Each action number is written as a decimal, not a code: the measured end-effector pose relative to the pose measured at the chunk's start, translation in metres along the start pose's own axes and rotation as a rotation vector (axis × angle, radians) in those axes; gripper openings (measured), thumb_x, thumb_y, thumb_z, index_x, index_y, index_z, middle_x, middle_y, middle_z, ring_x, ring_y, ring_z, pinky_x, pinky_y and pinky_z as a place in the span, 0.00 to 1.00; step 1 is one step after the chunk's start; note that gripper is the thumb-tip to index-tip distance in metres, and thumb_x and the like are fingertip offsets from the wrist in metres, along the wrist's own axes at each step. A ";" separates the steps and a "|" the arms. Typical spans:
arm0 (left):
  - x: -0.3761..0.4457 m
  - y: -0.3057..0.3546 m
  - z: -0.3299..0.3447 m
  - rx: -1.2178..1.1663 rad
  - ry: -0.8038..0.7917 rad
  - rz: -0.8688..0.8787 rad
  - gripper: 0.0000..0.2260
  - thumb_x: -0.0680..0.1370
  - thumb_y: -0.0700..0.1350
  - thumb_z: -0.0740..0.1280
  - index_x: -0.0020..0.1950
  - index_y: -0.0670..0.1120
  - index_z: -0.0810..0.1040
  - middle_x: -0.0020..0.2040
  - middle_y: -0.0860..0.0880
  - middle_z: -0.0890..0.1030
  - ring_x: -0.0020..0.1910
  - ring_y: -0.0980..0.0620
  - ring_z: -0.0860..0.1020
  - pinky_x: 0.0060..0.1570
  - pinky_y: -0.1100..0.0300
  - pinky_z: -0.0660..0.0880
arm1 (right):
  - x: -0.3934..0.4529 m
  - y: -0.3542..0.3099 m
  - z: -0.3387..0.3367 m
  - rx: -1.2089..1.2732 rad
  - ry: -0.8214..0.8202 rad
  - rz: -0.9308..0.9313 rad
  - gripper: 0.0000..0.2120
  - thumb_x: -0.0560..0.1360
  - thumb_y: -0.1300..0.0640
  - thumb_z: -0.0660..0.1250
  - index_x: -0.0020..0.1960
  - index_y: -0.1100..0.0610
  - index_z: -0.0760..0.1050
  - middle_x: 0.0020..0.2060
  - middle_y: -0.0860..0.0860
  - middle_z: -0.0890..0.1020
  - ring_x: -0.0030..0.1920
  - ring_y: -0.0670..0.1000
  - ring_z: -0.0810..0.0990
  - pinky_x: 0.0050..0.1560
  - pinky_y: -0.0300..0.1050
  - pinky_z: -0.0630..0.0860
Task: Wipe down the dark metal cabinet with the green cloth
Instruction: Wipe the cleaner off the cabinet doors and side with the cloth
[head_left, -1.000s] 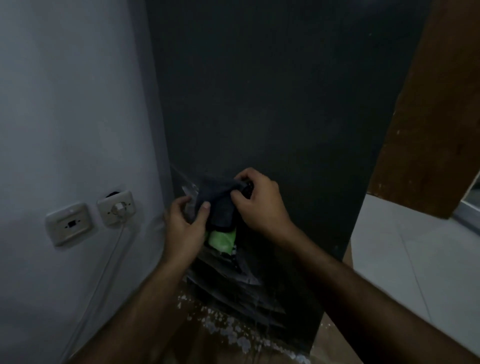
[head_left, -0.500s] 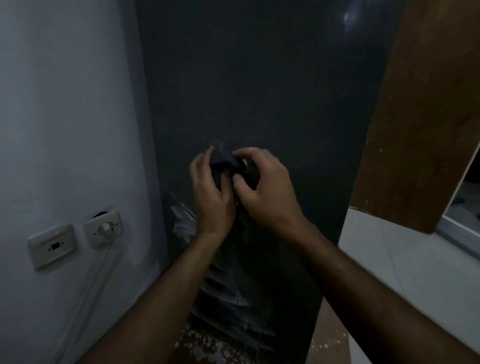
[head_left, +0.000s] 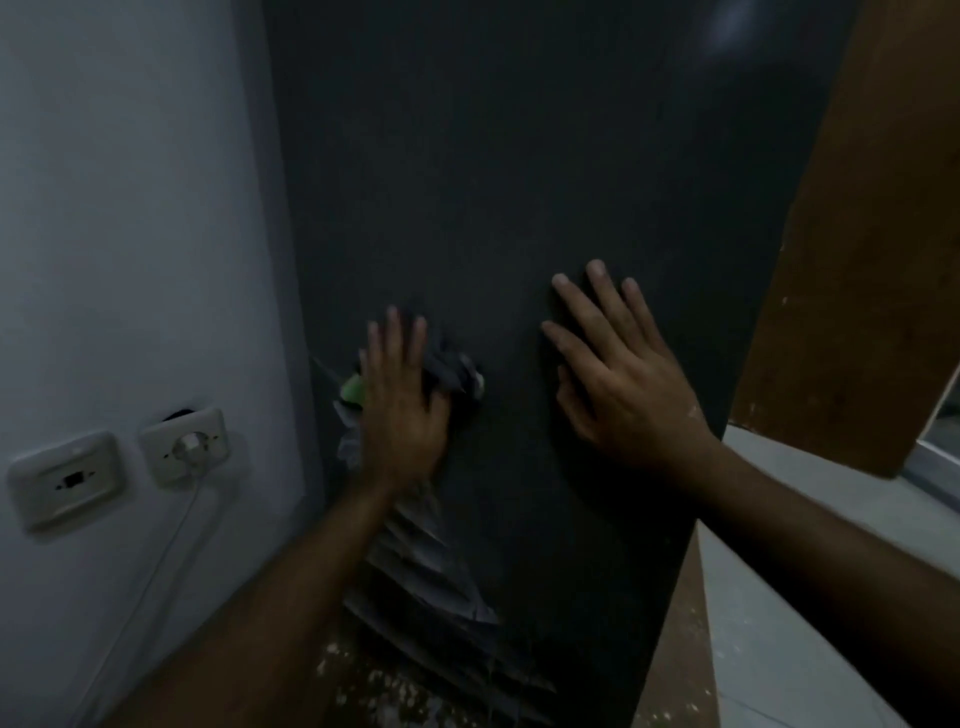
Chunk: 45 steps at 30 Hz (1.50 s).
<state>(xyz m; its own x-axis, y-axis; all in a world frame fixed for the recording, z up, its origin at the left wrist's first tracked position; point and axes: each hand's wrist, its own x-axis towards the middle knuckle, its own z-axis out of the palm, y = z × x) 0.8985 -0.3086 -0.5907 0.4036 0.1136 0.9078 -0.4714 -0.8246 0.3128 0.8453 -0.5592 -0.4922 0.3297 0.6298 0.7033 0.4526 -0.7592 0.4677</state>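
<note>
A tall dark metal cabinet (head_left: 519, 208) is filling the middle of the view, its matte face catching a faint smear of light near the top right. The left hand (head_left: 402, 410) is pressing the cloth (head_left: 447, 371) flat against the cabinet's face with straight fingers; the cloth is showing mostly dark, with a green edge peeking out on the hand's left. To the right of it on the same face, the right hand (head_left: 618, 379) is lying flat, fingers spread and holding nothing. Below the left hand, torn grey wrapping (head_left: 431, 582) is hanging off the cabinet's lower part. Left of the cabinet a pale wall (head_left: 130, 208) is carrying a switch plate (head_left: 65, 480) and a socket (head_left: 187, 447) with a white cable (head_left: 150, 566) trailing down. Right of the cabinet a brown wooden door (head_left: 872, 234) is standing over a light tiled floor (head_left: 810, 571).
</note>
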 end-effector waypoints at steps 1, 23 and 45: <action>0.026 -0.011 -0.006 -0.032 0.074 -0.137 0.32 0.81 0.46 0.58 0.84 0.43 0.55 0.85 0.40 0.51 0.84 0.36 0.47 0.80 0.35 0.47 | -0.001 0.003 0.004 -0.026 0.007 -0.033 0.24 0.78 0.53 0.65 0.72 0.60 0.72 0.80 0.61 0.58 0.81 0.63 0.49 0.80 0.63 0.48; -0.122 -0.031 0.027 0.008 -0.136 -0.174 0.34 0.82 0.49 0.56 0.85 0.45 0.44 0.85 0.43 0.41 0.84 0.41 0.40 0.82 0.47 0.39 | -0.022 -0.018 0.035 -0.043 0.010 -0.108 0.22 0.79 0.51 0.61 0.70 0.58 0.74 0.81 0.61 0.56 0.82 0.61 0.48 0.80 0.62 0.46; -0.118 0.002 0.074 -0.107 0.226 -0.637 0.33 0.81 0.46 0.54 0.85 0.42 0.47 0.85 0.40 0.45 0.84 0.40 0.44 0.81 0.47 0.41 | -0.115 -0.044 0.069 0.106 -0.037 -0.151 0.19 0.79 0.55 0.61 0.67 0.60 0.77 0.79 0.60 0.62 0.81 0.60 0.53 0.80 0.61 0.49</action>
<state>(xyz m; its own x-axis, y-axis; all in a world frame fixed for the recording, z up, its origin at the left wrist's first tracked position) 0.9082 -0.3645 -0.7175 0.4602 0.6807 0.5699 -0.2758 -0.5006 0.8206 0.8449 -0.5866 -0.6303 0.2805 0.7426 0.6081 0.5838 -0.6349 0.5060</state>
